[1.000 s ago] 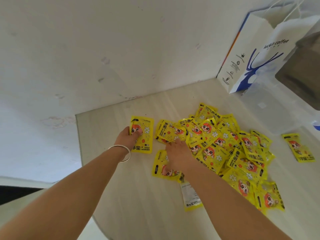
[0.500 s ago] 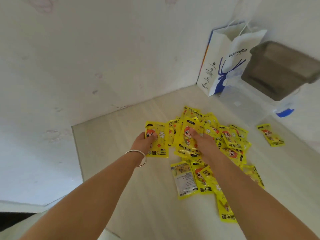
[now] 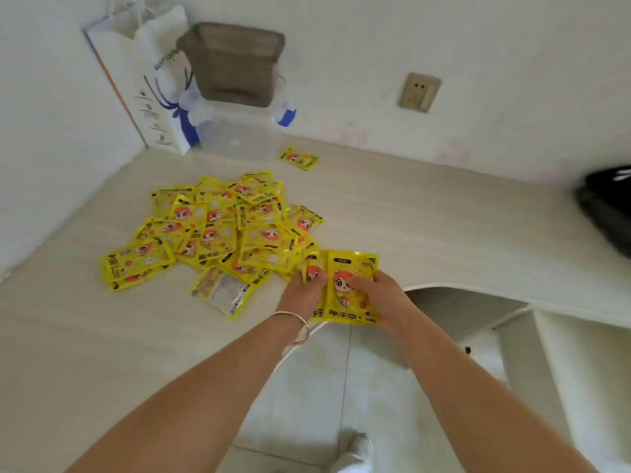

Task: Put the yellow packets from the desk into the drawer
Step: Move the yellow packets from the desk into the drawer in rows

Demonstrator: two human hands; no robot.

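Both hands have left the heap of hand-warmer packets [image 3: 218, 230] and now meet at the desk [image 3: 444, 233] edge, at 5 o'clock of it. Left hand [image 3: 300, 295] pinches 1 packet [image 3: 312, 268]; right hand [image 3: 382, 295] grips another packet [image 3: 348, 288]. Judgement: transfer to the drawer, unseen here, follows.

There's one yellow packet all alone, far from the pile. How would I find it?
Start at the white paper bag standing in the desk's back corner, then the clear box beside it. Just right of that box lies the lone packet, flat on the desk, touching no others, well behind the pile.
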